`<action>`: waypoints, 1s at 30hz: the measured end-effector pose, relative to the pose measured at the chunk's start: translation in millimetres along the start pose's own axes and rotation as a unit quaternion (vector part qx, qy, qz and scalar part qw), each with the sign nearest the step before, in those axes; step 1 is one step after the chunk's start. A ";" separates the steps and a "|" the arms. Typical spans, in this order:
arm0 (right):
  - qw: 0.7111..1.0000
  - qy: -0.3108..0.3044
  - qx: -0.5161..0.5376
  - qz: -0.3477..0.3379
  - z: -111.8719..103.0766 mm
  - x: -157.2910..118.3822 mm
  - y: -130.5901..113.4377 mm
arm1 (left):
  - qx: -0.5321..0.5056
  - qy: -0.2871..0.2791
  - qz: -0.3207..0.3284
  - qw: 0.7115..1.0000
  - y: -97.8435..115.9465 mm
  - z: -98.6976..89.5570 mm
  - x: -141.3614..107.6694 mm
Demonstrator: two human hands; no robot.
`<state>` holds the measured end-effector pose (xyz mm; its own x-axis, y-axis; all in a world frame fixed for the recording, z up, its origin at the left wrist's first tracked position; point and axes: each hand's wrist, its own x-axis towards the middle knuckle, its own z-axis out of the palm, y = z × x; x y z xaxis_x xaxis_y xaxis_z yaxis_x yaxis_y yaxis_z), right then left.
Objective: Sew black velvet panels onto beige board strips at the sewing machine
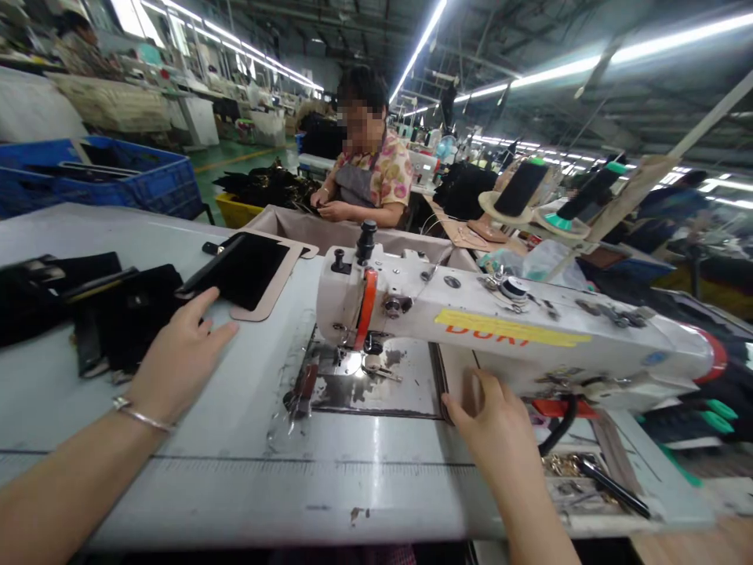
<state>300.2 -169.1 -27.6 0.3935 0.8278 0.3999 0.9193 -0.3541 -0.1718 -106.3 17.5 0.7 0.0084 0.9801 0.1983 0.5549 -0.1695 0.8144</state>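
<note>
My left hand (188, 353), with a silver bangle at the wrist, reaches over the table with its fingers apart. Its fingertips are at the near edge of a black panel (247, 267), which lies on a beige board (274, 294). My right hand (494, 416) is under the arm of the white sewing machine (518, 337), thumb and fingers curled at the edge of a stack of beige, dark-edged pieces (460, 373). The machine's needle area is lit above a worn metal plate (382, 388), and nothing lies under the presser foot.
Black fabric pieces (135, 314) lie at the left on the table (247, 486). A person (373, 173) sits beyond a cloth-lined trough (294, 224). Blue crate (158, 188) at back left; thread cones (521, 188) at right; a tray of metal parts (570, 467) near the right corner.
</note>
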 end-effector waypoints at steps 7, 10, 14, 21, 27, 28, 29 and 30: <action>0.998 0.057 -0.018 0.032 -4.8 -4.4 -16.3 | 0.045 -0.116 0.071 0.990 47.5 29.2 -31.8; 0.997 0.068 -0.005 0.037 -5.7 -4.0 -11.5 | 0.074 -0.155 0.146 0.974 47.0 43.8 -36.3; 0.997 0.042 0.054 0.042 -6.6 -2.5 -4.0 | 0.099 -0.185 0.210 0.955 39.5 54.4 -40.3; 0.998 0.035 0.043 0.039 -1.7 -2.5 -0.3 | 0.087 -0.226 0.226 0.944 42.1 52.2 -51.1; 0.999 0.010 0.013 0.034 -11.3 -5.1 -11.2 | -0.075 -0.379 0.105 0.916 94.6 106.4 -76.9; 0.999 0.010 0.009 0.035 -13.5 -5.5 -13.0 | -0.121 -0.395 0.077 0.907 103.6 124.7 -80.2; 0.999 0.012 0.003 0.036 -15.8 -5.6 -14.2 | -0.165 -0.400 0.050 0.900 111.7 143.9 -82.4; 0.999 0.015 -0.004 0.035 -18.1 -5.5 -14.9 | -0.202 -0.398 0.025 0.895 118.9 162.9 -83.6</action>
<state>284.3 -176.3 -10.9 0.4565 0.7874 0.4143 0.8895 -0.4142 -0.1929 94.4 -67.9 -7.9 0.7036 0.7062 -0.0795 0.1930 -0.0822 0.9777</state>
